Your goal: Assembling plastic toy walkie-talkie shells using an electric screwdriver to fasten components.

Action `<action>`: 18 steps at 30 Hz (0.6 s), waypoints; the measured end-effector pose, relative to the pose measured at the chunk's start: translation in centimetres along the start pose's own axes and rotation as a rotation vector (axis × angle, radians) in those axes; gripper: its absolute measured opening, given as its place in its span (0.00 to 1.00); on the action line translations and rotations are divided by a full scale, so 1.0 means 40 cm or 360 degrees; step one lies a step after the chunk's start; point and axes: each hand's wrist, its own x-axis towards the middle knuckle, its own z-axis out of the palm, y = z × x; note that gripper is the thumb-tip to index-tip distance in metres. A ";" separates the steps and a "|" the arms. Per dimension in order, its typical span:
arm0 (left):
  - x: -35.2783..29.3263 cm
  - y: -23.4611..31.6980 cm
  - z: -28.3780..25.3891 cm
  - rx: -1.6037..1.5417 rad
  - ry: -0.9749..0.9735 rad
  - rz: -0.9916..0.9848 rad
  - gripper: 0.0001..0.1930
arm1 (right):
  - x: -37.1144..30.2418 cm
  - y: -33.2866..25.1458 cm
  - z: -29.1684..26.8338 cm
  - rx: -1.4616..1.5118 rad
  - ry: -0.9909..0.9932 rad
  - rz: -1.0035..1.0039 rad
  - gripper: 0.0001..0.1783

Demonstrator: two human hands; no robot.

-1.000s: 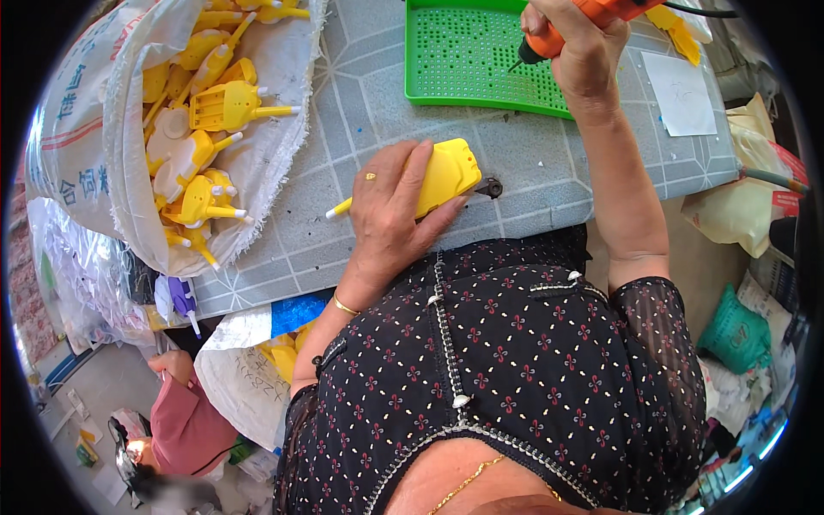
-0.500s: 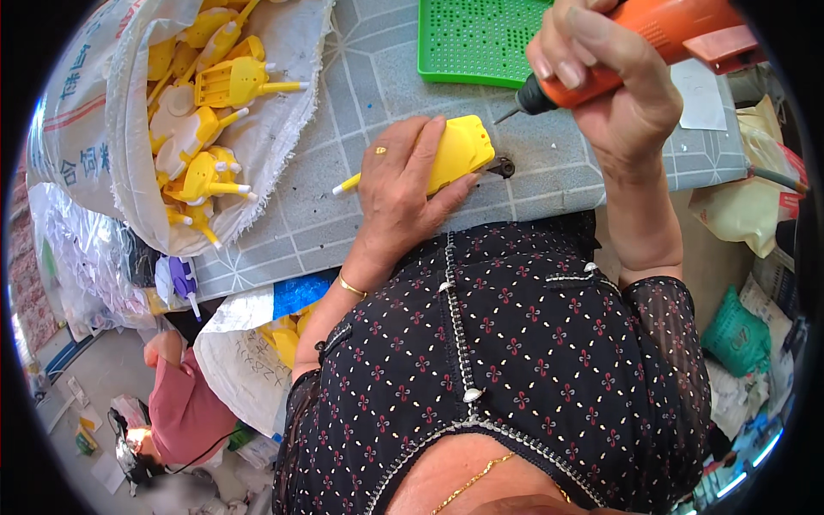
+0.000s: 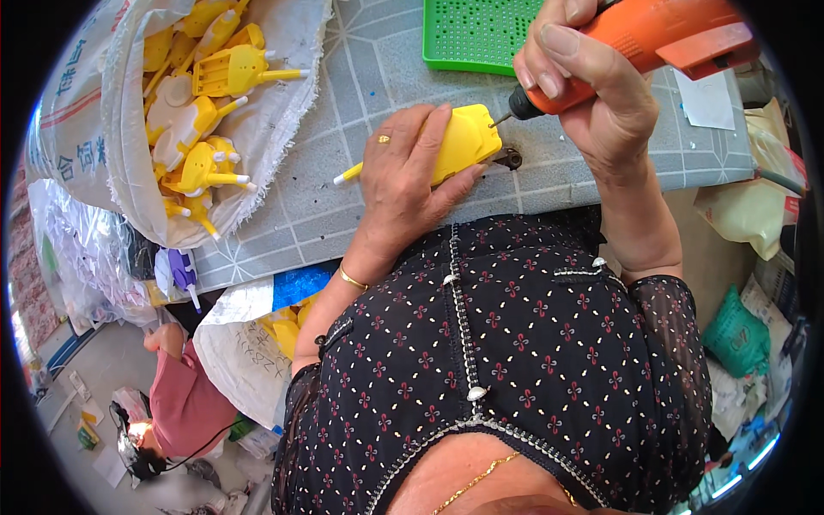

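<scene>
My left hand (image 3: 405, 176) presses a yellow plastic casing (image 3: 468, 142) flat on the table, fingers over its top and thumb along its near side. A white-tipped yellow stem sticks out to the left of the hand. In my right hand (image 3: 608, 107) is an orange power screwdriver (image 3: 657, 39), tilted down to the left. Its thin bit meets the right end of the casing, where small holes show; whether a screw is under the tip I cannot make out. Against the casing's near right corner lies a small dark metal part (image 3: 511, 158).
A woven sack (image 3: 81, 112) at left spills several yellow plastic parts (image 3: 232, 73). Beyond the casing is a green perforated tray (image 3: 472, 39). White paper (image 3: 705, 99) lies on the right of the grey table (image 3: 343, 215). Below left, another person (image 3: 184, 395) in pink is near a second sack (image 3: 245, 356).
The screwdriver has come left and down, so its bit, apart from the casing before, now meets the casing's right end. My left hand and the casing have shifted only slightly.
</scene>
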 end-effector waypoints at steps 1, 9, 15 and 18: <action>0.000 0.000 -0.001 0.0005 -0.0006 -0.0001 0.35 | 0.002 0.004 -0.004 -0.0014 -0.0018 -0.0012 0.16; 0.011 0.009 0.005 0.0090 -0.0041 0.0050 0.35 | 0.122 0.127 -0.105 0.0421 -0.1124 -0.1038 0.17; -0.003 0.001 0.004 0.0165 -0.0030 0.0034 0.35 | -0.017 0.011 0.002 -0.0334 -0.0008 0.0055 0.16; 0.005 0.008 0.006 0.0159 -0.0039 0.0045 0.35 | 0.134 0.145 -0.075 0.0211 -0.1137 -0.1283 0.15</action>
